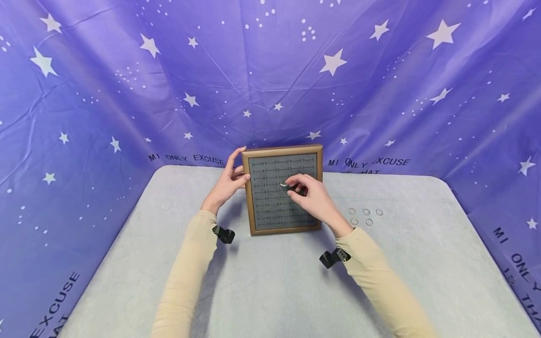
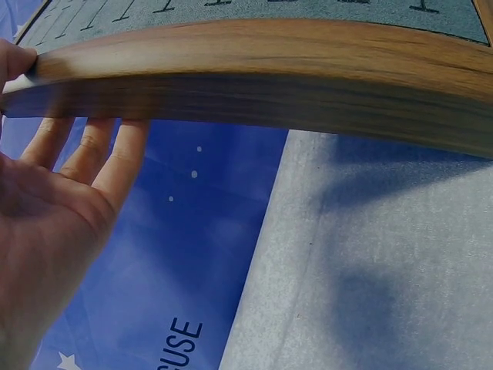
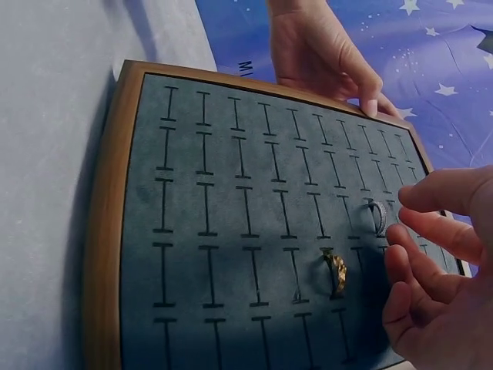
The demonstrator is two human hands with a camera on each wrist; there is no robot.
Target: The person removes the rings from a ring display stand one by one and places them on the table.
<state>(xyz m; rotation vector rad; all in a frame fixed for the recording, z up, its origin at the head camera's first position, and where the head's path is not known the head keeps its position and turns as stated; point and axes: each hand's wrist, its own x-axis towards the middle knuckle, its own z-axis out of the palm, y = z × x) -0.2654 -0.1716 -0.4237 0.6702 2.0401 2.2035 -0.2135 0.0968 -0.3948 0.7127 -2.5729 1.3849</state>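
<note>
A wood-framed ring display board (image 1: 282, 231) with rows of slots in dark grey padding stands tilted up on the table. My left hand (image 1: 228, 184) grips its left side, thumb at the front edge and fingers behind the frame (image 2: 254, 100). Over the board's middle hovers my right hand (image 1: 314, 197), its fingers loosely bent and parted. Close by these fingertips, a silver ring (image 3: 378, 218) with a sparkling band sits in a slot. A gold ring (image 3: 337, 274) stands in another slot, one row over. In the head view the right hand hides part of the padding.
Several loose rings (image 1: 366, 212) lie on the grey table (image 1: 270, 286) to the right of the board. A purple-blue cloth (image 1: 270, 70) with white stars hangs behind and at both sides. Each wrist carries a small black camera.
</note>
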